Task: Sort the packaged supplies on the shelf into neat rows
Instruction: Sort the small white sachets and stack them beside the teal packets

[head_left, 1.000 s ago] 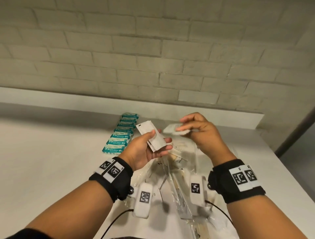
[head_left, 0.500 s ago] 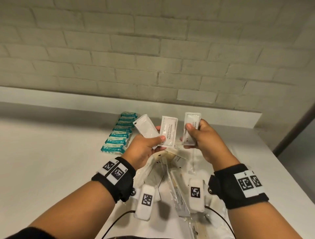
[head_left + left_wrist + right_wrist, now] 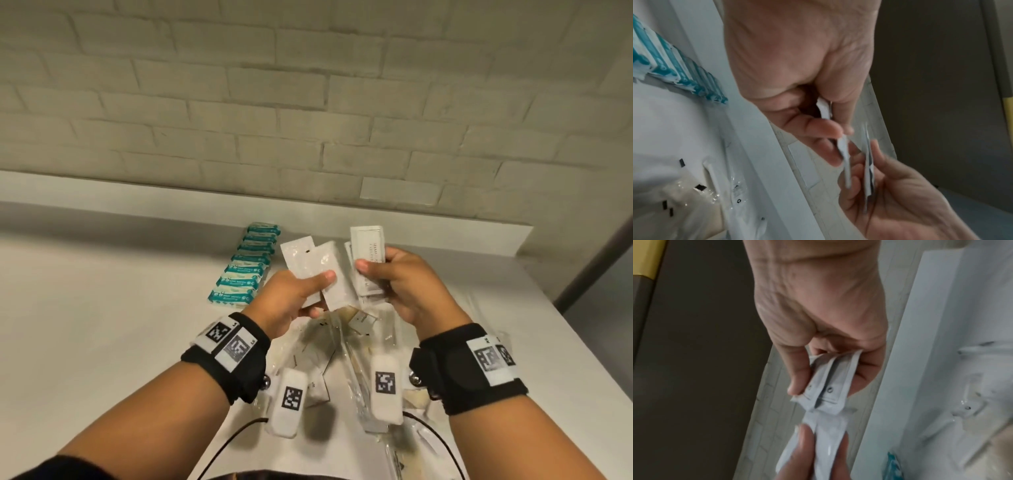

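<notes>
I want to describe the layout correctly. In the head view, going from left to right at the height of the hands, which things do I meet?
Row of teal packets → white sachets held by the left hand → white sachets held by the right hand.

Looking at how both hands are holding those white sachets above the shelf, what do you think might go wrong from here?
1. The left hand pinches two fanned flat white sachets mainly with its thumb; one might slip out.
2. The right hand grips its stack of white printed sachets low down, so the top ones could slide apart.
3. A dropped sachet would probably land in the loose clear plastic packets below or near the neat row of teal-and-white packets.
</notes>
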`<action>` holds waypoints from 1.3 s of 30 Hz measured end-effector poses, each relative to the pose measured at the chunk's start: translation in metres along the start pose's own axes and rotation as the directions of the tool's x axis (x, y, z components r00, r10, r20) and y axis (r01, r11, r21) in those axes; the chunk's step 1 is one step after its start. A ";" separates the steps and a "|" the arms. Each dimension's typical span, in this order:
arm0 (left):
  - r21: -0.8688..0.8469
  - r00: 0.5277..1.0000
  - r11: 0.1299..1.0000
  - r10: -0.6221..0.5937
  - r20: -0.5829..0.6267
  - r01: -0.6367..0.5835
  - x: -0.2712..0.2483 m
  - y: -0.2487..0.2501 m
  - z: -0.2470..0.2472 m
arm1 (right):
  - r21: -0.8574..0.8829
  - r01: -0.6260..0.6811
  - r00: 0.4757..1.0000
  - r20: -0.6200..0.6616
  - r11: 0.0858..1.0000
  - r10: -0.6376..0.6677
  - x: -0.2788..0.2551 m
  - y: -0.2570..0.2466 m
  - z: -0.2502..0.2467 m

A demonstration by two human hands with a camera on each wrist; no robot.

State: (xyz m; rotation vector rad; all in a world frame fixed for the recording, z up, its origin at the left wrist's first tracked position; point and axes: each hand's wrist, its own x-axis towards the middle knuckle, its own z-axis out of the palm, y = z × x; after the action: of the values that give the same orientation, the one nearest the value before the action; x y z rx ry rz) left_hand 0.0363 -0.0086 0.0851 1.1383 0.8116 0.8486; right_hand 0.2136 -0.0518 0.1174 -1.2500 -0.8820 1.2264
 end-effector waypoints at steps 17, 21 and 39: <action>-0.170 0.983 0.983 0.034 -0.182 -0.066 0.011 0.001 -0.004 | -0.492 0.316 0.939 0.041 0.811 -0.341 -0.003 0.027 -0.020; -0.083 0.979 0.993 0.071 -0.190 -0.088 0.011 -0.004 -0.003 | -0.344 0.195 0.979 0.011 0.918 -0.204 -0.003 0.011 -0.017; 0.460 0.992 0.885 -0.111 0.066 0.068 0.006 0.020 -0.013 | -0.823 0.344 0.936 0.336 0.452 -0.103 -0.009 -0.020 -0.005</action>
State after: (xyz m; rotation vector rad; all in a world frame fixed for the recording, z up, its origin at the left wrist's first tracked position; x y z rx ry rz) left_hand 0.0248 0.0061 0.1008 1.5293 1.0117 0.5323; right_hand 0.2206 -0.0595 0.1378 -1.7018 -1.9714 0.6580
